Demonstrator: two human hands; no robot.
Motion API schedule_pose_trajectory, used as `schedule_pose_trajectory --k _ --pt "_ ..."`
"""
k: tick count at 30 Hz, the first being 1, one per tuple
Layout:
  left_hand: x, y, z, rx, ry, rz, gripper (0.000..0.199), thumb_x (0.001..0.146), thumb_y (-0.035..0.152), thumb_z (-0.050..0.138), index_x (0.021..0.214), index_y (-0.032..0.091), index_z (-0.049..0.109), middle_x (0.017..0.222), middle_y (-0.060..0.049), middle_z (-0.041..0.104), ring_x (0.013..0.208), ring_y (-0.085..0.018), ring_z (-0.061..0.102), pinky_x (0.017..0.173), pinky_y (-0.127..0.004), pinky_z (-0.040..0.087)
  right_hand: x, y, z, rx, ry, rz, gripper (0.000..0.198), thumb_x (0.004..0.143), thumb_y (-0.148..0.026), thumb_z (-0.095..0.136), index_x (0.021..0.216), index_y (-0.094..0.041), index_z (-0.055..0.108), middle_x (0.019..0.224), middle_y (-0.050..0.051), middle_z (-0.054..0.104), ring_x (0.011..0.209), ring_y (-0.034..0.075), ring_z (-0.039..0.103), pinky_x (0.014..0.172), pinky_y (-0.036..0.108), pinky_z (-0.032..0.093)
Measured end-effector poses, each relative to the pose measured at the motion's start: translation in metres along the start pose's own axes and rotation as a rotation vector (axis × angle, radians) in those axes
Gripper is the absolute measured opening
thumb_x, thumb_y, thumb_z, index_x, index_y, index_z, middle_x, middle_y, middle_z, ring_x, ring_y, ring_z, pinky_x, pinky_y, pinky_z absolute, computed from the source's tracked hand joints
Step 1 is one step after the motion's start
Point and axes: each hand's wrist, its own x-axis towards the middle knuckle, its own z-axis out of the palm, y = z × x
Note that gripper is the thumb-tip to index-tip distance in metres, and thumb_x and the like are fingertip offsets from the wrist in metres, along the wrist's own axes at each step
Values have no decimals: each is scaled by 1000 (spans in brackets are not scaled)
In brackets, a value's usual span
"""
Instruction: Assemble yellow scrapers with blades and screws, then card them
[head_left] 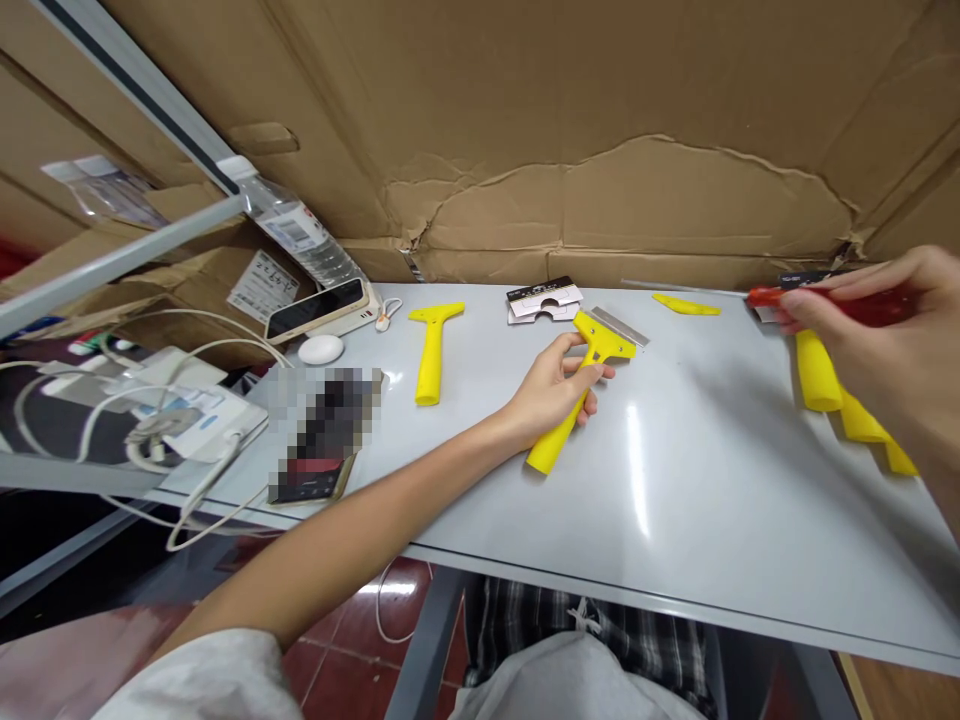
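My left hand (553, 392) is closed round the handle of a yellow scraper (556, 440), whose metal blade (618, 328) points to the upper right above the grey table. Off to the right, my right hand (896, 290) grips a screwdriver with a red handle (766, 297); its thin shaft reaches left over the table. Between the two hands lies a small yellow cover piece (685, 304). Several yellow handles (817, 372) lie under and beside my right hand, partly hidden by it. Left of my left hand rests another yellow scraper body (430, 365), with no blade visible.
Black-and-white cards (544, 300) lie at the table's back, against a cardboard wall (675, 90). On the left are a phone (307, 482), a white oval object (321, 349), another phone (319, 308), a plastic bottle (304, 232) and tangled white cables (154, 430). A metal frame bar (120, 260) crosses there.
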Motion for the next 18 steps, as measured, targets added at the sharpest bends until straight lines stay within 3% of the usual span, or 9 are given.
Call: schedule_pose_trajectory --k 5,10,18 --pt "0 0 -1 -6 -9 -8 19 98 19 60 116 19 53 115 -12 72 49 -5 55 43 -22 45 -16 4 17 -173 -150 -32 42 75 -48 83 80 -10 64 91 5 70 82 9 68 68 16 49" --pt "2 -2 -2 2 -51 15 20 99 21 59 117 16 56 119 -14 70 52 -6 58 44 -23 49 -19 7 21 -307 -261 -215 40 84 -45 76 68 -10 61 87 4 68 79 7 62 68 20 40" --pt "2 -2 -4 -22 -92 29 28 98 22 61 125 14 56 125 -18 70 54 -7 62 47 -25 54 -31 34 33 -333 -440 -230 31 90 -46 68 83 -16 69 97 6 65 80 8 57 76 25 47"
